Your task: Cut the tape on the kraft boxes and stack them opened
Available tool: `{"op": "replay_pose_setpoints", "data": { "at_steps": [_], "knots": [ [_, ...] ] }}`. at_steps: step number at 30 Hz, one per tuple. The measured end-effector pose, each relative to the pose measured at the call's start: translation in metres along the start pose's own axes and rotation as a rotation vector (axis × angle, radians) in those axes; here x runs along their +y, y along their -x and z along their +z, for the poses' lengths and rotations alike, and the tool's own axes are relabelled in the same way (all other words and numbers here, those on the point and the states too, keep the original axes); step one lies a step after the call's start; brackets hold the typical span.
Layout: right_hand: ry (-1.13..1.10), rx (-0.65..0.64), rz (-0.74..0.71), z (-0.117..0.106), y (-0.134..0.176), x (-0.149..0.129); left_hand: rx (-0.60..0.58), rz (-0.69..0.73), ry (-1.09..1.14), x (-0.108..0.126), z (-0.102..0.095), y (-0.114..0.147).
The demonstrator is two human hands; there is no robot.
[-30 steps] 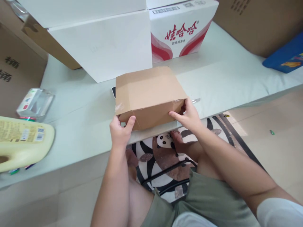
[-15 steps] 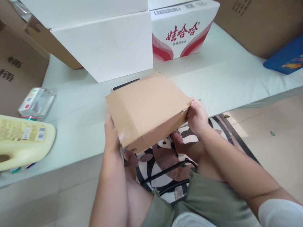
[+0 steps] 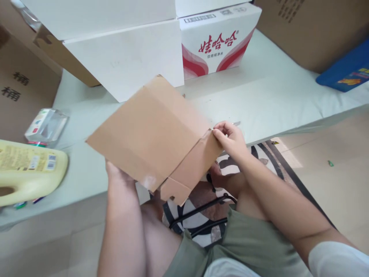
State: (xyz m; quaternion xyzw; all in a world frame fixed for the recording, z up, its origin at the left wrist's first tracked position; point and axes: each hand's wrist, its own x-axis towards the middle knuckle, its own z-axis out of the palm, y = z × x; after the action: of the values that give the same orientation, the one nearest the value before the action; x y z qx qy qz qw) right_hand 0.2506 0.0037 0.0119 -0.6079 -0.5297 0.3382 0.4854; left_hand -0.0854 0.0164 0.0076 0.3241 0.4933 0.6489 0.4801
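A brown cardboard box (image 3: 144,130) is held tilted above the front of the cloth-covered table, one broad side facing up. Flaps stick out along its near right side, and a strip of clear tape shines near its front corner. My left hand (image 3: 118,173) grips the near left edge from beneath, its fingers hidden under the cardboard. With thumb and fingers pinched together, my right hand (image 3: 227,134) holds the corner of the right-hand flap.
White cartons (image 3: 123,57) and a red-and-white water carton (image 3: 219,46) stand behind. On the left are a clear bottle (image 3: 47,127) lying down and a pale yellow jug (image 3: 31,173). A blue container (image 3: 346,69) sits on the right. Below lies a patterned mat (image 3: 184,219).
The cardboard box has turned and shifted left, its flaps now spread out on the near right side. My left hand moved left with it; my right hand moved slightly left.
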Motion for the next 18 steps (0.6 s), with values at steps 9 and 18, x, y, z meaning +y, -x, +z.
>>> {"op": "replay_pose_setpoints", "data": {
  "at_steps": [9, 18],
  "knots": [
    [-0.493, -0.240, 0.228, 0.010, 0.001, 0.007, 0.041, 0.065, 0.100, 0.008, 0.022, 0.006],
    [-0.529, -0.285, 0.315, 0.029, 0.013, -0.005, 0.165, 0.078, 0.184, -0.007, 0.018, 0.000]
  ]
}}
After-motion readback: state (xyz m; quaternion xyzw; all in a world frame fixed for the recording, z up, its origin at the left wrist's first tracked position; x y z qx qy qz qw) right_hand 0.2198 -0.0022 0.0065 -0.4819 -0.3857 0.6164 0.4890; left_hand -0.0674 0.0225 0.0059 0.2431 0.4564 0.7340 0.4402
